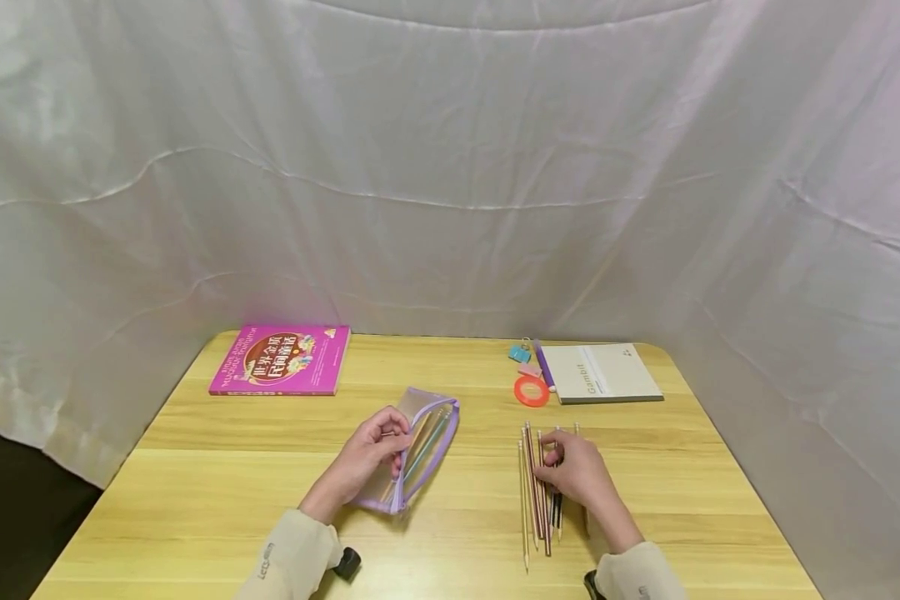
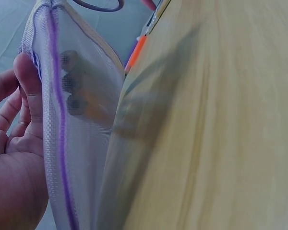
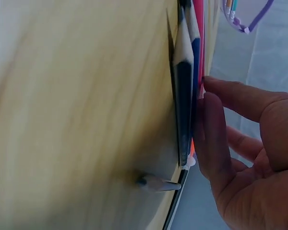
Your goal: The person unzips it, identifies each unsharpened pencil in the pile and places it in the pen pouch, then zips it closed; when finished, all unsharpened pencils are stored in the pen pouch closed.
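Left hand [image 1: 365, 461] pinching the mesh pencil pouch [image 1: 420, 446] open on the counter [image 1: 217, 492]; right hand [image 1: 576, 472] loosely spread, fingertips on the row of pencils [image 1: 534, 492].

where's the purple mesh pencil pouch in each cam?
Head: purple mesh pencil pouch left of centre on the table, held by the left hand.
Left wrist: fills the left half, thumb on its edge.
Right wrist: only a purple-edged corner at top right.
Shared landmark: the wooden table.
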Available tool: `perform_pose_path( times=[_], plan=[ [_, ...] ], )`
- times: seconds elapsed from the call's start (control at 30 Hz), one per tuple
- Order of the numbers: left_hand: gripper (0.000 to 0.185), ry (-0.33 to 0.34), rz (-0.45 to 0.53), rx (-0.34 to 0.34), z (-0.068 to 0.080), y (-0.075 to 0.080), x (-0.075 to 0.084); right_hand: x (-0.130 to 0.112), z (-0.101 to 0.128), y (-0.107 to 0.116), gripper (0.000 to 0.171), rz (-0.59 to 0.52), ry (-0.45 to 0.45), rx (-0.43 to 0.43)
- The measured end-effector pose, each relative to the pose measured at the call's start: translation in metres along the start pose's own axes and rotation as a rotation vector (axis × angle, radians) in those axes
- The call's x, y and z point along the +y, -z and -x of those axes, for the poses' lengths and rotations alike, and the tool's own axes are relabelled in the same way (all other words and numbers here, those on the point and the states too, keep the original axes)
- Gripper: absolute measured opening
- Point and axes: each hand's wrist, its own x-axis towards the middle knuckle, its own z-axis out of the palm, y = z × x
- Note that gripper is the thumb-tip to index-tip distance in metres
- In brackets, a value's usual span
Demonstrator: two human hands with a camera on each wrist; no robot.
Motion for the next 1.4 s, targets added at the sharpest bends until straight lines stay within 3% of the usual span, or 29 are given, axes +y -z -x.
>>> perform_pose_path(
  times=[0.23,0.53,0.83,1.0,1.13,1.4],
  plan=[
    [0.024,-0.008,-0.009,0.008,0.0009,0.0019,-0.0012,-0.0042,0.0012,-0.0031,0.044,-0.093,-0.018,-0.007],
    [0.024,-0.014,-0.001,0.009,0.0013,0.0023,-0.002,-0.0011,0.0023,-0.0016,0.041,-0.09,-0.027,-0.012],
    [0.025,-0.037,0.048,0.009,0.0016,0.0025,0.0013,-0.0024,0.0002,-0.0056,0.048,-0.062,-0.031,-0.007],
    [0.014,-0.038,0.101,0.02,0.002,0.0034,0.0031,-0.003,-0.0018,-0.0076,0.052,-0.017,-0.025,-0.005],
    [0.004,-0.04,0.14,0.022,0.0018,0.0046,0.0025,-0.003,-0.0047,-0.0087,0.055,-0.02,-0.039,-0.007],
    [0.006,-0.03,0.174,0.035,0.0019,0.0049,0.0009,-0.0046,-0.0062,-0.0032,0.07,-0.061,-0.034,-0.022]
  ],
)
